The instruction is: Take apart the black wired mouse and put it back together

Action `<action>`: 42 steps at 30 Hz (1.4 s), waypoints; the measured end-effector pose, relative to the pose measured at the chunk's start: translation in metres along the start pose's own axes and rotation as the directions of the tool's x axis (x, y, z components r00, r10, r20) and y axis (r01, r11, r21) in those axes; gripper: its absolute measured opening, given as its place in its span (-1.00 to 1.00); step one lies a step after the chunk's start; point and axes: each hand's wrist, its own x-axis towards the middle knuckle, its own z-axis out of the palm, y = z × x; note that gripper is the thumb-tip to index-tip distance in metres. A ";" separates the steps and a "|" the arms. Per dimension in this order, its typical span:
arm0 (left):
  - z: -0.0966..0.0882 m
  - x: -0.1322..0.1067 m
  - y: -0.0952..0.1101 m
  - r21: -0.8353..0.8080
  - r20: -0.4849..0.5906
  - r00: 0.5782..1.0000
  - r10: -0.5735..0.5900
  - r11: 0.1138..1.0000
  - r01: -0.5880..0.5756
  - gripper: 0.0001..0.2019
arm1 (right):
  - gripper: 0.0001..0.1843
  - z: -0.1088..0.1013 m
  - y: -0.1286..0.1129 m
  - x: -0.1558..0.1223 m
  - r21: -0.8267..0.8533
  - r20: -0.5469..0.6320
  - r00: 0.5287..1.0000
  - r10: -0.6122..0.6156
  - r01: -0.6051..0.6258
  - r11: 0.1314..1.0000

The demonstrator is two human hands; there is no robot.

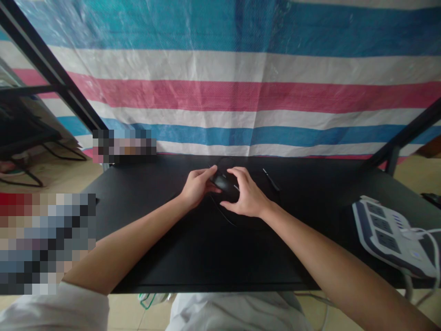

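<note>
Apparently corded, glossy black mouse between left hand and right hand

There are one mouse, one power strip, one table, two hands: left hand, right hand.

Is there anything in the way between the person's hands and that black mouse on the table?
Nothing visible does. The left hand and right hand are both closed on the black plastic computer mouse on the black tabletop.
</note>
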 end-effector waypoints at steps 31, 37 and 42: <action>-0.111 0.042 0.034 0.993 0.051 0.988 0.142 0.098 -0.066 -0.88 | -0.39 -0.016 0.024 0.015 0.573 0.260 0.766 0.588 -0.613 0.544; -0.106 0.038 0.032 0.998 0.058 0.996 0.060 -0.039 -0.056 -0.87 | -0.47 -0.013 0.029 0.014 0.513 0.289 0.755 0.588 -0.641 0.571; -0.099 0.037 0.025 0.995 0.060 0.991 0.118 -0.091 -0.049 -0.81 | -0.46 -0.014 0.023 0.015 0.339 0.315 0.758 0.571 -0.652 0.678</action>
